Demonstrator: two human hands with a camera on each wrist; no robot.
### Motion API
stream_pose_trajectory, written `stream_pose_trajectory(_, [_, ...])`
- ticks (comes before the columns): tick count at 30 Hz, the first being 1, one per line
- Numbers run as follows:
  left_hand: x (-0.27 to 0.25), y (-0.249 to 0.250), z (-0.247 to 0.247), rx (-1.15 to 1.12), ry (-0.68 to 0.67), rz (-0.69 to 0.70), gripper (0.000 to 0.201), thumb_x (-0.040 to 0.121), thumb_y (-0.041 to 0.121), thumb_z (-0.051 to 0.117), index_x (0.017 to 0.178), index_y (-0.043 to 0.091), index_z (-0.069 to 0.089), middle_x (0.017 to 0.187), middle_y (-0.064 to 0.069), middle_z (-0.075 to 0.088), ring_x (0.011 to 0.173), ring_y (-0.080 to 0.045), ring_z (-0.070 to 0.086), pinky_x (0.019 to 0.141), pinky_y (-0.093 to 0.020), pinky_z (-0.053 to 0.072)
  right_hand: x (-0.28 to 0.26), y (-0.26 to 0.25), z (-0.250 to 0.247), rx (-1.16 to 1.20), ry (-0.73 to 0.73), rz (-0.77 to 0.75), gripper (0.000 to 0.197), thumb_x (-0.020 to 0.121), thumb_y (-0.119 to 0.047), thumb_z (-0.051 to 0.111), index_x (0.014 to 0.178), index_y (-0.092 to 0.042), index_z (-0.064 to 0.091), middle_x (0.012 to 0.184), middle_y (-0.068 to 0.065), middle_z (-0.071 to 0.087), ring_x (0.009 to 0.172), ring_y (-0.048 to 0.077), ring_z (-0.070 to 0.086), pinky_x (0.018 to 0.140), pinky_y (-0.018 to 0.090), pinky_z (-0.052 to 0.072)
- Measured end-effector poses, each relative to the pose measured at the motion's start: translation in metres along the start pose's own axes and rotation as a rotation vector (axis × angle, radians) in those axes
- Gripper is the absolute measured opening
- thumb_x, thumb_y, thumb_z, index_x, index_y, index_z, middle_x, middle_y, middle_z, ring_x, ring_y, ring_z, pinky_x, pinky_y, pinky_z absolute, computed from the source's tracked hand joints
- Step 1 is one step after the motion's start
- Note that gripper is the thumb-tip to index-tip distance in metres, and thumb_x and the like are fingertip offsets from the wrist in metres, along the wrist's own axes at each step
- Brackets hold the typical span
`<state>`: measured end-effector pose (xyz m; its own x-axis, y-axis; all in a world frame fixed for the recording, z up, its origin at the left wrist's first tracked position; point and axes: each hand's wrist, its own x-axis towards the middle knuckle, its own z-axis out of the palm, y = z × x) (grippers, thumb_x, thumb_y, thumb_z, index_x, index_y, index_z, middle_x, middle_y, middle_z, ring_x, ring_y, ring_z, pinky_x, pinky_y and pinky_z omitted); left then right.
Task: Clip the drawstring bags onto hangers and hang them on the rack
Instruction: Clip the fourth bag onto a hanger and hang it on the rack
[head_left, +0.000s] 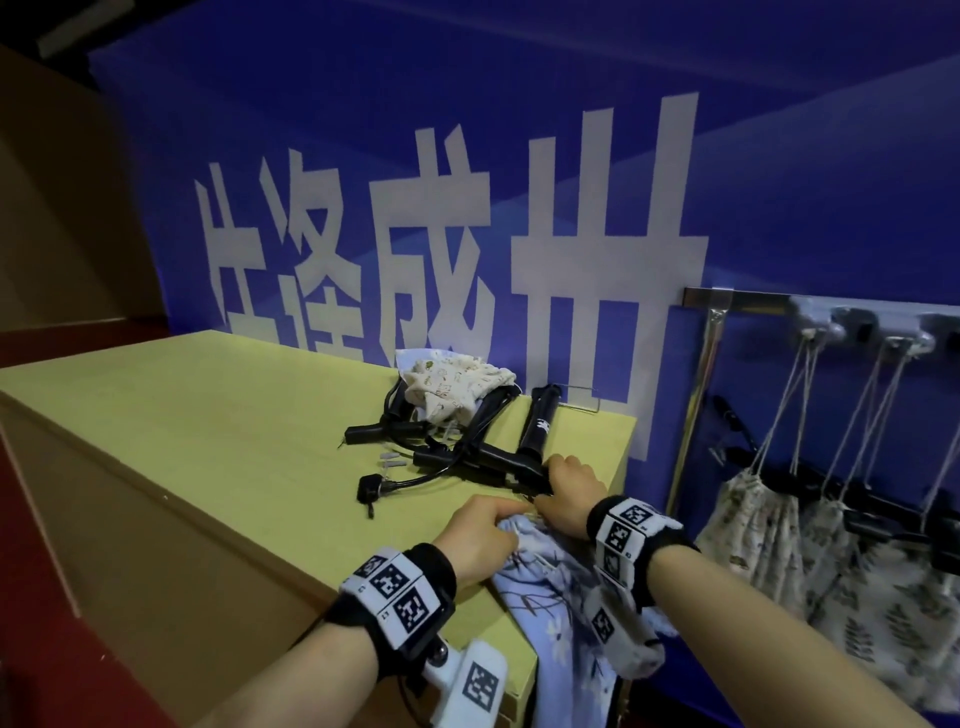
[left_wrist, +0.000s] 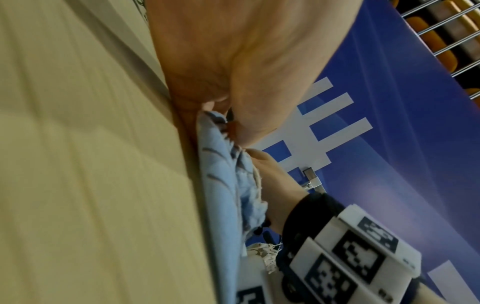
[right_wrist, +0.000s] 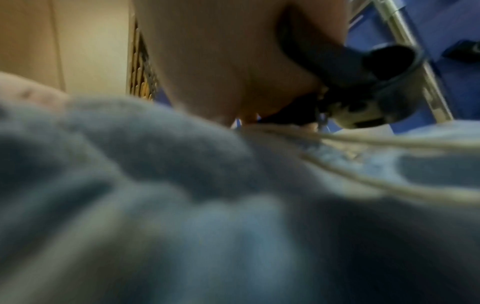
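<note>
Head view: I see the blue drawstring bag (head_left: 561, 613) at the table's (head_left: 208, 415) near right corner, long axis running near-to-far, gathered mouth pointing far.
Left hand (head_left: 480, 535): pinching the bag's mouth.
Right hand (head_left: 571, 491): gripping a black clip hanger (head_left: 519, 465).
Rack (head_left: 810, 306): right, bags already hanging.

hangers (head_left: 467, 447) and a bag (head_left: 452, 384) lie on the table (head_left: 208, 415); rack (head_left: 831, 312) to its right.

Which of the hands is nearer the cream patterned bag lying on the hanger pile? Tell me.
Right. The right hand grips a black hanger at the pile's near edge, just short of the cream patterned bag. The left hand sits further back, holding the blue bag.
</note>
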<state>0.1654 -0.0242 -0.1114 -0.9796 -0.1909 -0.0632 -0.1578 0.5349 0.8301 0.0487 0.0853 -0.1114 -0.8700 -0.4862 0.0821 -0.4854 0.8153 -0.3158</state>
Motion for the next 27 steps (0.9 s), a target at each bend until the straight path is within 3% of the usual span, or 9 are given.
stream_pose_trajectory(3, [-0.004, 0.001, 0.0, 0.008, 0.006, 0.006, 0.053, 0.09, -0.002, 0.043, 0.141, 0.012, 0.045, 0.146, -0.004, 0.045, 0.135, -0.02, 0.041, 0.111, -0.03, 0.036, -0.005, 0.005, -0.005, 0.284, 0.102, -0.019, 0.033, 0.089, -0.02, 0.055, 0.118, -0.007, 0.046, 0.111, 0.014, 0.054, 0.094, 0.027, 0.056, 0.076, 0.032, 0.047])
stream_pose_trajectory(6, [-0.008, 0.003, 0.0, 0.026, -0.004, 0.021, 0.052, 0.092, 0.0, 0.042, 0.143, 0.013, 0.043, 0.149, -0.003, 0.041, 0.14, -0.018, 0.034, 0.111, -0.026, 0.031, -0.012, 0.007, -0.016, 0.57, 0.154, 0.014, 0.021, 0.093, -0.016, 0.048, 0.112, -0.011, 0.042, 0.087, 0.006, 0.056, 0.066, 0.017, 0.055, 0.053, 0.026, 0.042])
stream_pose_trajectory(9, [-0.008, 0.001, 0.0, 0.024, -0.004, 0.024, 0.053, 0.091, 0.002, 0.044, 0.143, 0.014, 0.043, 0.149, -0.002, 0.041, 0.139, -0.018, 0.036, 0.113, -0.028, 0.032, -0.02, 0.008, -0.023, 0.753, 0.199, 0.036, 0.018, 0.094, -0.014, 0.046, 0.112, -0.012, 0.042, 0.08, 0.003, 0.051, 0.059, 0.013, 0.052, 0.045, 0.02, 0.042])
stream_pose_trajectory(12, [-0.009, 0.002, 0.0, 0.004, -0.013, 0.005, 0.055, 0.089, 0.005, 0.049, 0.143, 0.015, 0.042, 0.148, -0.002, 0.043, 0.135, -0.019, 0.041, 0.112, -0.032, 0.036, -0.029, 0.009, -0.027, 0.789, 0.262, 0.034, 0.019, 0.094, -0.022, 0.052, 0.108, -0.014, 0.044, 0.077, 0.002, 0.049, 0.063, 0.015, 0.049, 0.051, 0.027, 0.049])
stream_pose_trajectory(14, [-0.007, 0.001, 0.0, -0.002, -0.022, 0.002, 0.056, 0.088, 0.006, 0.053, 0.142, 0.015, 0.042, 0.145, -0.004, 0.044, 0.131, -0.021, 0.046, 0.108, -0.034, 0.04, -0.034, 0.013, -0.03, 0.765, 0.329, 0.036, 0.027, 0.094, -0.036, 0.055, 0.103, -0.012, 0.046, 0.075, 0.002, 0.048, 0.064, 0.016, 0.046, 0.053, 0.029, 0.039])
stream_pose_trajectory(18, [-0.006, 0.006, -0.001, 0.016, -0.036, -0.01, 0.052, 0.091, 0.005, 0.052, 0.141, 0.015, 0.044, 0.135, -0.01, 0.048, 0.107, -0.026, 0.059, 0.083, -0.027, 0.049, -0.041, 0.026, -0.035, 0.773, 0.464, 0.018, 0.041, 0.093, -0.051, 0.051, 0.095, -0.01, 0.047, 0.072, 0.002, 0.045, 0.062, 0.017, 0.042, 0.055, 0.032, 0.032])
stream_pose_trajectory(23, [-0.011, 0.03, 0.013, -0.003, 0.014, 0.069, 0.044, 0.091, 0.007, 0.051, 0.134, 0.014, 0.053, 0.135, -0.01, 0.053, 0.12, -0.026, 0.054, 0.095, -0.031, 0.046, -0.06, 0.044, -0.053, 0.776, 0.608, -0.043, 0.029, 0.093, -0.048, 0.051, 0.087, -0.019, 0.046, 0.07, -0.003, 0.047, 0.06, 0.012, 0.042, 0.055, 0.029, 0.034])
stream_pose_trajectory(25, [-0.016, 0.047, 0.023, -0.047, 0.058, 0.119, 0.037, 0.091, 0.007, 0.051, 0.127, 0.013, 0.059, 0.122, -0.01, 0.06, 0.109, -0.03, 0.058, 0.095, -0.036, 0.048, -0.07, 0.054, -0.062, 0.828, 0.633, -0.073, 0.036, 0.089, -0.058, 0.05, 0.089, -0.022, 0.048, 0.071, -0.004, 0.049, 0.064, 0.014, 0.046, 0.059, 0.033, 0.038])
stream_pose_trajectory(27, [-0.016, 0.062, 0.033, -0.069, 0.077, 0.158, 0.031, 0.09, 0.005, 0.051, 0.119, 0.012, 0.062, 0.095, -0.006, 0.059, 0.078, -0.025, 0.057, 0.075, -0.035, 0.051, -0.082, 0.063, -0.071, 0.883, 0.676, -0.083, 0.041, 0.082, -0.069, 0.048, 0.085, -0.028, 0.048, 0.07, -0.006, 0.048, 0.066, 0.014, 0.046, 0.063, 0.037, 0.039])
